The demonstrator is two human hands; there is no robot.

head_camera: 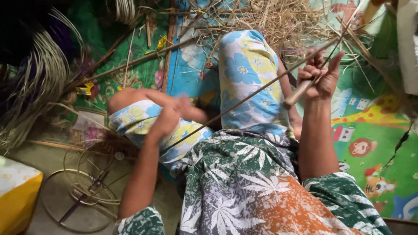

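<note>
I sit on the floor with my knees up, in floral trousers. My right hand (321,74) is shut on a wooden-handled tool (297,93), probably a knife, pressed against a long thin cane strip (244,100). The strip runs diagonally from the upper right down toward my left knee. My left hand (172,114) is blurred, its fingers closed near the strip's lower part above my left knee; its hold on the strip is unclear.
A heap of dry shavings (278,19) lies beyond my knees. Bundles of split cane (39,82) sit at left, wire rings (82,191) on the floor at lower left, a yellow box (15,191) at the edge, and colourful mats (374,130) underneath.
</note>
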